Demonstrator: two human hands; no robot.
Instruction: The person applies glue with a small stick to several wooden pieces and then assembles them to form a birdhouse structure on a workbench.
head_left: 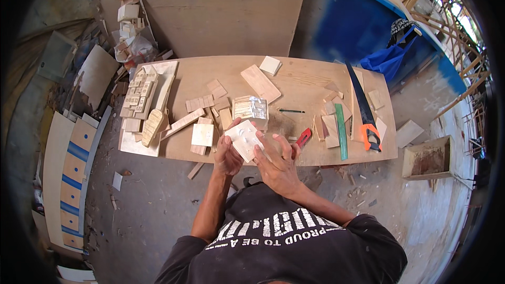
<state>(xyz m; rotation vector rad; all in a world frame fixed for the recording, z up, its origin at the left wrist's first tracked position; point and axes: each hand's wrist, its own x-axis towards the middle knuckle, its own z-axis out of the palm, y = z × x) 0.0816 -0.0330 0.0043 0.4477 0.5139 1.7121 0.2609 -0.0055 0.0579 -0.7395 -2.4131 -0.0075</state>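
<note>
My left hand (227, 156) grips a pale square wooden piece (244, 139) from below and the left, just over the near edge of the wooden board (294, 81) that serves as a work surface. My right hand (279, 165) lies against the piece's lower right side, its fingers spread and flat over it. A foil-wrapped bundle of thin wood strips (251, 109) sits right behind the piece. A red utility knife (303, 137) lies just right of my right hand.
Small wood offcuts and blocks litter the board. A handsaw with an orange handle (364, 109) and a green ruler (341, 131) lie at the right. A pencil (291, 111) rests mid-board. A wooden box (428, 158) stands on the floor at right; panels lean at left.
</note>
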